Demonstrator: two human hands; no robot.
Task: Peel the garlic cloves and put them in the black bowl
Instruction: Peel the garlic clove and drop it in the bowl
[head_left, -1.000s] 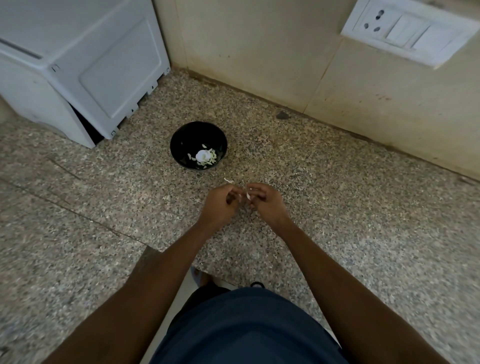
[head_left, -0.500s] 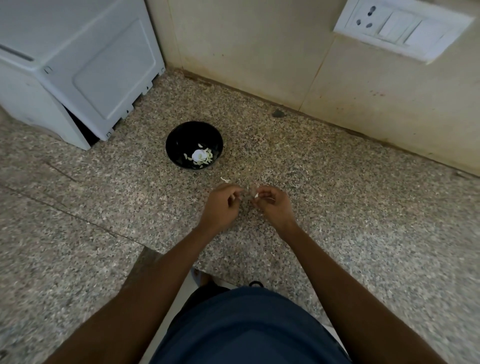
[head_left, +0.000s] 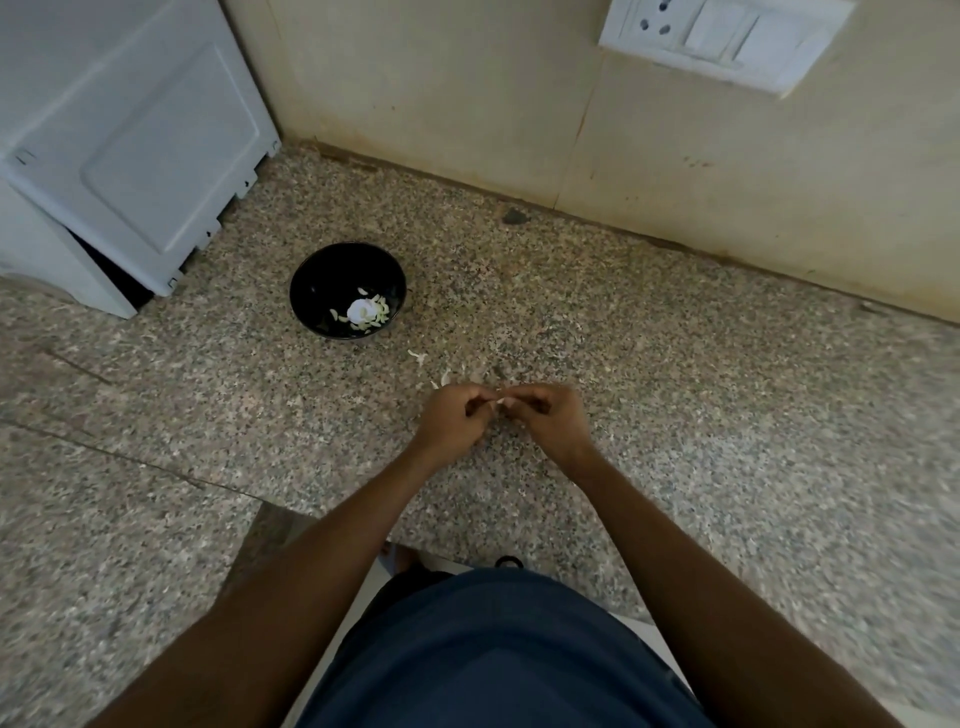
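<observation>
A small pale garlic clove (head_left: 500, 401) is pinched between the fingertips of both hands, which are brought together above the speckled stone tabletop (head_left: 701, 415). The left hand (head_left: 457, 418) is curled, its grip narrow around the clove's left end; the right hand (head_left: 550, 415) is likewise curled, its grip closed on the right end. How much skin is left on the clove cannot be told at this size. A few pale scraps of peel (head_left: 417, 356) are scattered on the tabletop just beyond the hands. Farther off to the left, well apart from the hands, the black bowl (head_left: 332, 275) is set upright, and a white garlic piece (head_left: 361, 310) with pale slivers around it is seen inside. A white appliance (head_left: 130, 156) is placed behind the bowl at the left, and a white switch plate (head_left: 722, 41) is mounted on the beige wall.
</observation>
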